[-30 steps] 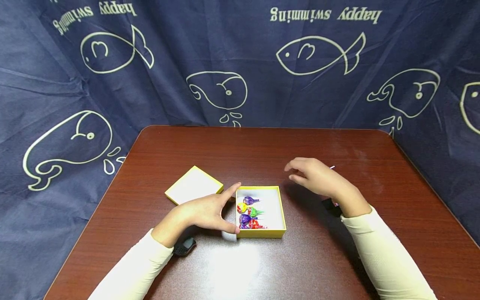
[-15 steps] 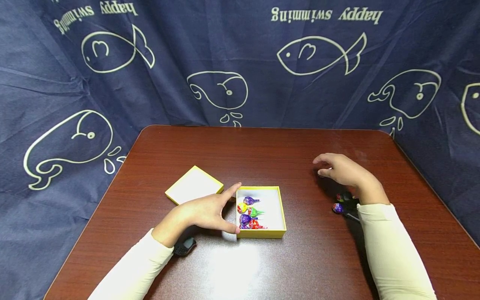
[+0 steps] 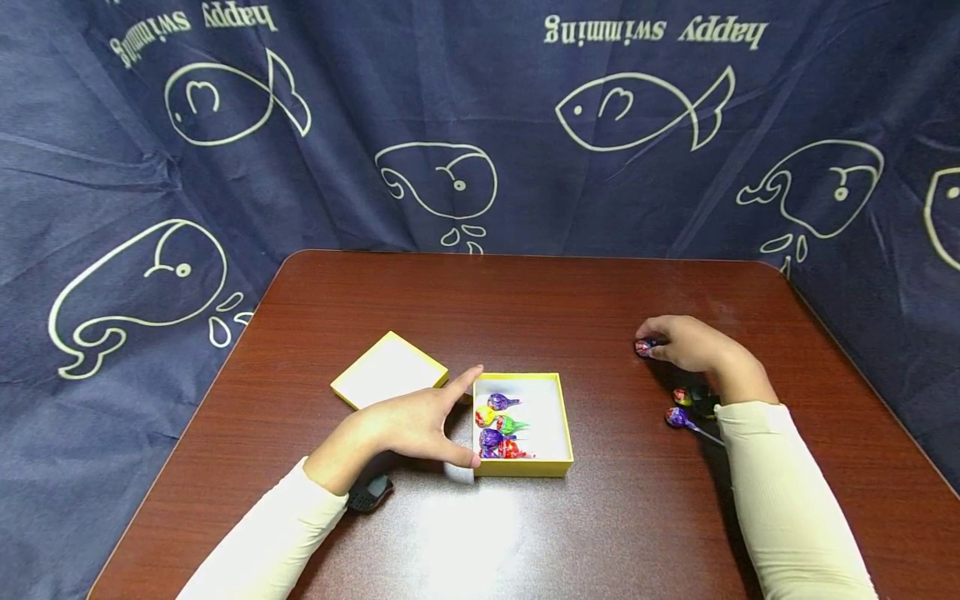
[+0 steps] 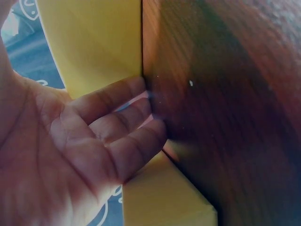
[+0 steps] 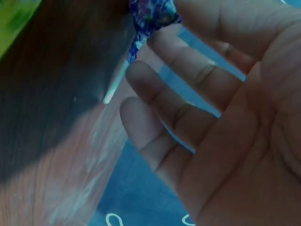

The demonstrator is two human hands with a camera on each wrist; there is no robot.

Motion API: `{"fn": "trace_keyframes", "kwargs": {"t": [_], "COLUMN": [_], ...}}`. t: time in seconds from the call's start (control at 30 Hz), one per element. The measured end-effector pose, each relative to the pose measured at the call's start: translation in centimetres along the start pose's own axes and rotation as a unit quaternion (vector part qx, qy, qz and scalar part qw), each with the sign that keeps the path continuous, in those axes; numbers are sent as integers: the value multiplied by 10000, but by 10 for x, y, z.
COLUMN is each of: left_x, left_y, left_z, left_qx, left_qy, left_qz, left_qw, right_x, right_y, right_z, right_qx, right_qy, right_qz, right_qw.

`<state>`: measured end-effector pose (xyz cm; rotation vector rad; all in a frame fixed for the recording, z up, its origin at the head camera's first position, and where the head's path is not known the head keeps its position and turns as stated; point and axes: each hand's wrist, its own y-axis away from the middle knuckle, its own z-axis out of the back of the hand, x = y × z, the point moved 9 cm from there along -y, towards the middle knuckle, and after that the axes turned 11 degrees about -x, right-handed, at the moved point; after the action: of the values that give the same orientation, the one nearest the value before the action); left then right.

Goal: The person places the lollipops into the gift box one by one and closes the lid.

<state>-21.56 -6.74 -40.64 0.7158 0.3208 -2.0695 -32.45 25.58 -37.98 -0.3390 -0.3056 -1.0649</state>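
My right grip (image 3: pixel 693 347) has thumb and forefinger curled about the wrapped head of a purple-and-red lollipop (image 3: pixel 642 347); how firmly they press I cannot tell. My other fingers lie loose near its white stick (image 5: pixel 115 84). This lollipop is at the right side of the worktop (image 3: pixel 600 533), beyond two loose lollipops (image 3: pixel 677 417) near my wrist and well apart from the open yellow box (image 3: pixel 522 469). Whether it is lifted at all, I cannot make out.

I judge it light enough for two fingertips, its candy ball hard and unyielding. The wrapper looks like thin, glossy film, so it may slip or crinkle under a careless touch, and the round head could roll. The best hold seems to be across the ball's widest part, from opposite sides; by the thin stick, the heavier head would likely swing. A hard knock might crack the candy.

My left grip (image 3: pixel 412 421) has thumb and forefinger spread apart along the box's left wall, which should steady what looks like light, stiff card.
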Motion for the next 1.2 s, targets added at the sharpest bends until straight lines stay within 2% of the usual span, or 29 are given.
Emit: {"fn": "trace_keyframes", "kwargs": {"t": [0.17,0.33,0.73,1.03,1.2], "left_x": [1,0,1,1,0], "left_y": [0,0,0,1,1], "left_z": [-1,-1,-2,-1,0], "left_qx": [18,13,8,24,16], "left_qy": [11,21,59,36,33], "left_qz": [11,41,9,62,39], "left_qw": [10000,10000,10000,10000,10000], "right_x": [-4,-4,-2,4,14], "right_y": [-2,-1,-6,-6,-7], "right_z": [-1,-4,-7,-3,-2], "right_qx": [5,159,237,-43,-169], "right_qy": [123,35,14,-151,-343], "right_qz": [-169,-237,-140,-156,-25], "right_qw": [9998,9996,9996,9998,9993]}}
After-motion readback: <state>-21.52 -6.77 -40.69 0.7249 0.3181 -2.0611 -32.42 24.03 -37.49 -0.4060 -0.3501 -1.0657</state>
